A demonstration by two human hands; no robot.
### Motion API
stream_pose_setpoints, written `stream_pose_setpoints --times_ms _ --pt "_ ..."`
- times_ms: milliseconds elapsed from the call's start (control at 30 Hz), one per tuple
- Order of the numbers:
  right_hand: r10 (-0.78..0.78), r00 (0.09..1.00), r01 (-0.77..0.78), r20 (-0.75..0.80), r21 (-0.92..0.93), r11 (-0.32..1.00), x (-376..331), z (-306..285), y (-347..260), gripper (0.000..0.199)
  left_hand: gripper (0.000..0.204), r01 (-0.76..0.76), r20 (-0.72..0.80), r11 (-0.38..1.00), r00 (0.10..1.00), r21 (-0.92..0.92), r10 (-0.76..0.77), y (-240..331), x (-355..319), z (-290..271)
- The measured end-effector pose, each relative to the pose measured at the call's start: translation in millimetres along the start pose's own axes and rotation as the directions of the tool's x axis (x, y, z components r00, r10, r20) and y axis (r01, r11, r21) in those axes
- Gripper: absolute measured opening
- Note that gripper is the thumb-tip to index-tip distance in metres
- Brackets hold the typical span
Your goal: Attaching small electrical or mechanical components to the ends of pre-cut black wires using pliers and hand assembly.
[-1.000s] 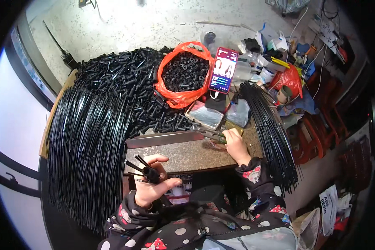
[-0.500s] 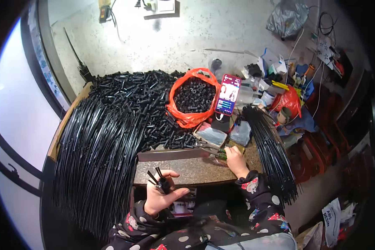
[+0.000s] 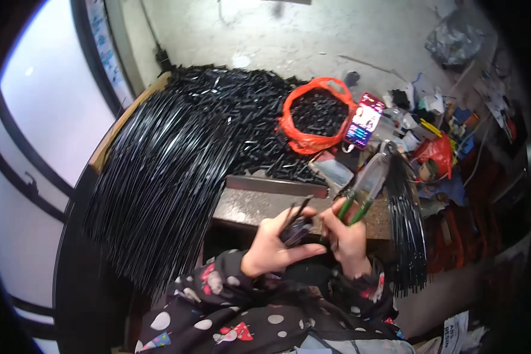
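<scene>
My left hand (image 3: pixel 269 243) is curled round a small dark part (image 3: pixel 295 232) with thin black strips standing out of it. Its thumb stretches toward my right hand. Close beside it, above the near edge of the tabletop, my right hand (image 3: pixel 347 241) grips green-handled pliers (image 3: pixel 366 184), whose metal head points up and away, toward the phone. Motion blur hides the finer shape of the part. A thick sheaf of long black strips (image 3: pixel 159 171) hangs over the table's left side. Behind the hands lies a heap of short black tubular pieces (image 3: pixel 230 97).
A metal bar (image 3: pixel 277 186) borders the heap along the tabletop (image 3: pixel 242 206). An orange-red plastic bag (image 3: pixel 286 127) holds small black parts beside a lit phone (image 3: pixel 366 120). More black strips (image 3: pixel 404 236) hang at the right, near clutter and a red bag (image 3: pixel 435 154).
My right hand has lifted the pliers off the tabletop and come in toward my left hand. The left hand, still round the dark part, sits nearer the right. The whole view has shifted.
</scene>
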State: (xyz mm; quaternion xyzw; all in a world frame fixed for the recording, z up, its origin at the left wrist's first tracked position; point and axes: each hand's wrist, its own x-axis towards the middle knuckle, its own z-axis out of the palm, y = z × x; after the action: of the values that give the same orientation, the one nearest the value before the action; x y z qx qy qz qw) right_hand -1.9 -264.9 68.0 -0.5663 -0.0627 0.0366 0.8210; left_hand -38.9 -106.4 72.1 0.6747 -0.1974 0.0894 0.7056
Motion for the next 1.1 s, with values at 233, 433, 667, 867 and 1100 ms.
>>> stream_pose_setpoints --times_ms 233,433,667,867,1100 --pt "-0.141 0.982 0.128 0.123 0.101 0.987 -40.7 32.7 0.9 0.026 0.06 0.051 -0.037 0.993 0.998 -0.106 -0.055 6.2 -8.3 10.6" --pt "-0.158 0.967 0.143 0.201 0.09 0.986 -42.4 37.6 -1.9 0.027 0.06 0.052 -0.068 0.995 0.996 -0.091 -0.058 10.2 -15.5 4.3" --pt "-0.443 0.893 0.45 0.08 -0.187 0.873 -47.0 45.1 2.4 0.019 0.077 0.003 -0.203 0.989 0.979 0.147 0.027 9.4 -15.0 9.1" --pt "-0.412 0.89 0.427 0.197 -0.039 0.903 -32.8 39.3 3.0 0.026 0.061 -0.009 0.071 0.982 0.997 -0.19 0.023 19.3 -7.7 -13.3" --pt "0.506 0.795 -0.274 0.336 -0.544 0.793 -58.1 -4.4 -12.8 0.016 0.078 -0.119 -0.115 0.933 0.99 -0.341 0.084 7.7 -8.3 -72.4"
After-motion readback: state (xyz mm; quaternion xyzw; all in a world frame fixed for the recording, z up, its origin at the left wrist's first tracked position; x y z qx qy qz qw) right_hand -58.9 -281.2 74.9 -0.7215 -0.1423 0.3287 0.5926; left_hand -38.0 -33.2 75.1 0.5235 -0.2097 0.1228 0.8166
